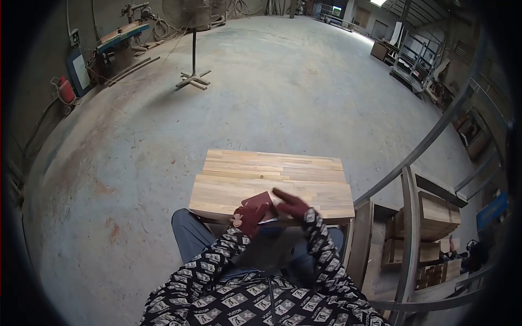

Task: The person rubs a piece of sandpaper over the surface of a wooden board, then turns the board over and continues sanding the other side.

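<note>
My left hand (251,218), in a maroon glove, is closed on a reddish-brown sheet of sandpaper (258,199) above the near edge of a wooden panel (304,191). Just right of it is my right hand (293,206), gloved the same way and a little blurred. Its fingers stretch out to the left, close to the sandpaper, with nothing seen in them. The panel is pale, made of joined strips, and lies in front of my knees. A second panel of the same wood (239,161) shows along its far side.
To my right stands a metal frame (409,233) with wooden pieces (437,216) stacked in it. A stand with a crossed foot (193,80) is ahead on the concrete floor (283,98). A red cylinder (66,89) and a workbench (122,37) line the left wall.
</note>
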Available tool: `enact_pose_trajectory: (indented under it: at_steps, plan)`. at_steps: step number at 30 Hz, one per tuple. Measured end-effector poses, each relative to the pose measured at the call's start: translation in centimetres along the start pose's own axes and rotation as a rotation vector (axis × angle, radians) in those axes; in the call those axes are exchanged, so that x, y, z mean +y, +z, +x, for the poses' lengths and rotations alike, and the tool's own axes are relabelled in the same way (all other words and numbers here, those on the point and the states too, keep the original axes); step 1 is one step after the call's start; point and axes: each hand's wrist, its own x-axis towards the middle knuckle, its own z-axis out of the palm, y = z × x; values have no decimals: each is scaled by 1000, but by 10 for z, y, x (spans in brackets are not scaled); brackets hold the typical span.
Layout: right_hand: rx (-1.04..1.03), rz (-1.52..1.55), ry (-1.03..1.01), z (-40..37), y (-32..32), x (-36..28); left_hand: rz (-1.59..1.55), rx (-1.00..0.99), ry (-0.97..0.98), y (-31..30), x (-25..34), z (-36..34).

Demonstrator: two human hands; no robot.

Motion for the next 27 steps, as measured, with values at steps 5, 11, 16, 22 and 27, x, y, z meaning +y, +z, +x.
enact_pose_trajectory:
  at_steps: [5,11,16,22,27]
  plan:
    - [592,-644,-41,-3,-69,18,255,-166,95,3,-3,2]
    - [676,-975,-324,-22,-77,37,593,163,-148,-19,-54,-25]
    - [709,-974,-217,-24,-68,23,465,298,-128,13,-81,-7]
    - [711,-972,-184,-28,-63,16,32,111,60,93,26,81]
    - [698,-960,-203,-28,-67,20,103,99,164,108,15,63]
